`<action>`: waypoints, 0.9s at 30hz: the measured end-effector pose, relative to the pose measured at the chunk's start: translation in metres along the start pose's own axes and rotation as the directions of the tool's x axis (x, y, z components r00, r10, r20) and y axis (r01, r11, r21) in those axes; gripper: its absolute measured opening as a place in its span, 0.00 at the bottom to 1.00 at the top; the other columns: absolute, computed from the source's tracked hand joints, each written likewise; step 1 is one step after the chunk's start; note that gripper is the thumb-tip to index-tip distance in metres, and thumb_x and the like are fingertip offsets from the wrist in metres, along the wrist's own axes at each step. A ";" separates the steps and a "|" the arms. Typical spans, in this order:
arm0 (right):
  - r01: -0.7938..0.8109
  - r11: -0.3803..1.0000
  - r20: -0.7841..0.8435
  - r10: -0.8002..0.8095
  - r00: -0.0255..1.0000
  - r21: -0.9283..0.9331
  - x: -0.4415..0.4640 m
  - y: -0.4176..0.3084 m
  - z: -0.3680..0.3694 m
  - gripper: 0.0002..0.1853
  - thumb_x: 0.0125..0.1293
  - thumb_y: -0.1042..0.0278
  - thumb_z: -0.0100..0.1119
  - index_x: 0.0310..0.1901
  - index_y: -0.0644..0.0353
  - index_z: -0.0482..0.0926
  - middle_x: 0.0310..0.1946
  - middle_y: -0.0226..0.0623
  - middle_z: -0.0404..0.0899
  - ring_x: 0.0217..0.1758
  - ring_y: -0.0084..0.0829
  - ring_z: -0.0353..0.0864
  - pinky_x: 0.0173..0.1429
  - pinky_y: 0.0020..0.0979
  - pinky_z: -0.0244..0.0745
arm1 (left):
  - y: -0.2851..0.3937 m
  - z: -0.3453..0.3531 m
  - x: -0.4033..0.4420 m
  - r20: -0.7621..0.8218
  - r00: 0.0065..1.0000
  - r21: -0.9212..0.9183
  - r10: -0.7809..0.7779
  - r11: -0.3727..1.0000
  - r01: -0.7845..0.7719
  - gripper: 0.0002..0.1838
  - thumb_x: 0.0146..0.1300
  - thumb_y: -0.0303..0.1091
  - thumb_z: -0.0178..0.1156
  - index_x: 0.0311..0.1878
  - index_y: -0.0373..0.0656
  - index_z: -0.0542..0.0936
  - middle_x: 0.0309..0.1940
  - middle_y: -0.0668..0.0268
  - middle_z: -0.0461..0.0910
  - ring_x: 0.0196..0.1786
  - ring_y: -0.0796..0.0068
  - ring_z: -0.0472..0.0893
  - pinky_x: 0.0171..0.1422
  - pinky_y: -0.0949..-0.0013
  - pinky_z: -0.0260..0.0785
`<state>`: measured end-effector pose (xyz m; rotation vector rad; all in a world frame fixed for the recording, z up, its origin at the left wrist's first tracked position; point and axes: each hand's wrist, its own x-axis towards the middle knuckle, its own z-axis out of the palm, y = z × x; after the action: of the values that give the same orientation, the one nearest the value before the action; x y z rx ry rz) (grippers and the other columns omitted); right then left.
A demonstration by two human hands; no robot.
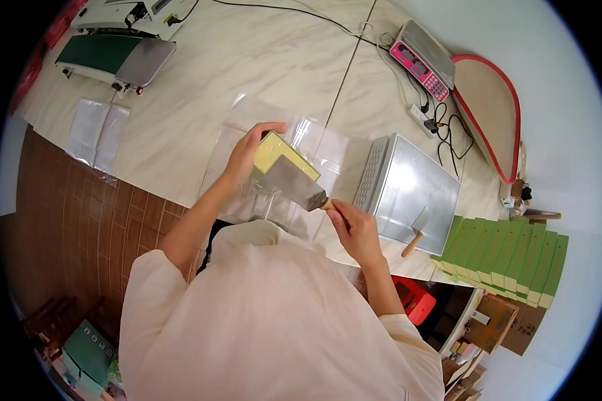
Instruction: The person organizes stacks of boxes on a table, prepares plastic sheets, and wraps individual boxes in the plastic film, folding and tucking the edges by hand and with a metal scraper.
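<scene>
My left hand (249,152) grips the far left end of a shallow box (271,152) with a yellow face and green edges. Closed around a wooden handle, my right hand (356,232) holds a scraper (294,186) with a wide metal blade. The blade lies over the near part of the box; whether it touches the face I cannot tell. Clear plastic bags (328,150) are spread on the table beneath both hands. Right of them, a second scraper (418,227) with a wooden handle rests on a metal tray (411,184).
A pink-panelled scale (421,63) stands at the back right by a power strip (421,121) and loose cables. Green boxes (508,254) are stacked at the right edge. At the far left are folded plastic bags (95,131) and a machine with a green belt (100,55).
</scene>
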<state>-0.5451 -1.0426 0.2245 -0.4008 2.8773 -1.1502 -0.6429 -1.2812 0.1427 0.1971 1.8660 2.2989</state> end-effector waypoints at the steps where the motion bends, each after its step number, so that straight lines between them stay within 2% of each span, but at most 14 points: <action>1: -0.002 1.000 0.000 0.002 1.000 -0.001 -0.001 0.000 0.001 0.09 0.63 0.69 0.62 0.42 0.64 0.81 0.29 0.44 0.81 0.23 0.41 0.78 0.27 0.34 0.71 | -0.005 0.000 0.001 0.001 1.000 -0.002 -0.001 1.000 0.001 0.38 0.72 0.64 0.29 0.60 0.38 0.72 0.55 0.61 0.75 0.55 0.72 0.73 0.62 0.69 0.63; 3: -0.040 0.998 -0.041 0.038 0.998 -0.038 -0.007 -0.001 0.001 0.09 0.63 0.69 0.62 0.43 0.62 0.81 0.28 0.44 0.80 0.23 0.42 0.77 0.27 0.34 0.71 | -0.021 -0.001 0.003 -0.099 0.978 0.077 0.183 0.981 -0.176 0.40 0.70 0.66 0.29 0.60 0.38 0.72 0.50 0.61 0.77 0.51 0.73 0.75 0.59 0.69 0.64; 4: -0.043 0.998 -0.039 0.041 0.998 -0.040 -0.009 -0.001 0.001 0.09 0.63 0.69 0.62 0.43 0.62 0.81 0.28 0.44 0.80 0.23 0.42 0.77 0.27 0.34 0.71 | -0.027 -0.001 0.004 -0.099 0.979 0.074 0.180 0.982 -0.173 0.40 0.70 0.66 0.29 0.60 0.38 0.72 0.50 0.61 0.77 0.51 0.73 0.75 0.59 0.69 0.64; 6: -0.066 0.993 -0.038 0.062 0.997 -0.095 -0.016 -0.002 0.001 0.09 0.64 0.67 0.61 0.44 0.60 0.80 0.26 0.43 0.79 0.23 0.42 0.77 0.26 0.35 0.70 | -0.035 -0.001 0.007 -0.155 0.955 0.066 0.251 0.968 -0.244 0.40 0.70 0.67 0.29 0.56 0.38 0.76 0.44 0.62 0.80 0.49 0.73 0.74 0.60 0.67 0.62; 10: -0.106 0.985 -0.001 0.107 0.994 -0.135 -0.029 -0.006 -0.007 0.10 0.66 0.70 0.59 0.47 0.62 0.79 0.27 0.46 0.79 0.23 0.42 0.77 0.27 0.34 0.71 | -0.042 -0.005 0.014 -0.161 0.963 -0.004 0.216 0.976 -0.219 0.41 0.70 0.66 0.28 0.54 0.38 0.77 0.39 0.64 0.82 0.44 0.73 0.76 0.55 0.68 0.63; 12: -0.075 0.976 -0.020 0.072 0.997 -0.204 -0.036 -0.003 -0.006 0.11 0.65 0.65 0.60 0.47 0.58 0.78 0.23 0.39 0.79 0.21 0.39 0.78 0.24 0.35 0.70 | -0.042 -0.006 0.018 -0.131 0.972 -0.017 0.194 0.980 -0.197 0.41 0.68 0.68 0.29 0.57 0.37 0.72 0.40 0.61 0.80 0.43 0.73 0.77 0.51 0.70 0.67; 16: -0.063 0.971 -0.039 0.055 0.998 -0.231 -0.049 -0.001 -0.005 0.12 0.65 0.65 0.60 0.47 0.58 0.78 0.23 0.38 0.79 0.21 0.38 0.77 0.23 0.35 0.70 | -0.039 -0.005 0.022 -0.111 0.978 -0.048 0.179 0.982 -0.185 0.41 0.68 0.68 0.28 0.57 0.38 0.72 0.40 0.61 0.81 0.42 0.73 0.78 0.50 0.70 0.67; 18: -0.153 0.964 0.021 0.161 0.987 -0.219 -0.055 -0.004 -0.010 0.12 0.65 0.70 0.60 0.49 0.61 0.78 0.28 0.44 0.80 0.26 0.42 0.79 0.29 0.34 0.73 | -0.040 -0.005 0.023 -0.111 0.982 -0.060 0.156 0.985 -0.163 0.41 0.68 0.68 0.28 0.57 0.38 0.72 0.40 0.60 0.82 0.41 0.73 0.78 0.51 0.70 0.67; 22: -0.126 0.965 -0.013 0.126 0.992 -0.232 -0.066 0.000 -0.015 0.12 0.65 0.71 0.60 0.49 0.62 0.79 0.28 0.44 0.80 0.25 0.41 0.79 0.29 0.32 0.73 | -0.037 -0.005 0.023 -0.106 0.983 -0.074 0.150 0.985 -0.158 0.42 0.68 0.69 0.27 0.57 0.39 0.72 0.42 0.59 0.82 0.42 0.73 0.78 0.51 0.69 0.67; 24: -0.096 0.989 -0.057 0.091 0.994 -0.108 -0.064 0.004 -0.020 0.11 0.65 0.71 0.60 0.48 0.63 0.80 0.29 0.44 0.80 0.24 0.39 0.79 0.29 0.31 0.72 | -0.038 -0.003 0.023 -0.110 0.985 -0.134 0.133 0.980 -0.147 0.42 0.68 0.69 0.26 0.57 0.39 0.72 0.42 0.59 0.82 0.42 0.73 0.78 0.51 0.70 0.67; 27: -0.110 0.992 -0.118 0.103 0.988 -0.054 -0.050 -0.001 -0.013 0.10 0.63 0.71 0.63 0.45 0.63 0.80 0.29 0.43 0.82 0.23 0.40 0.79 0.27 0.31 0.73 | -0.035 -0.001 0.022 -0.115 0.986 -0.117 0.122 0.984 -0.136 0.44 0.67 0.70 0.23 0.57 0.40 0.73 0.42 0.59 0.82 0.43 0.73 0.77 0.52 0.69 0.67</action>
<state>-0.4984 -1.0220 0.2308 -0.1844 2.9959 -1.1075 -0.6627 -1.2705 0.1081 0.1863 1.7989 2.5520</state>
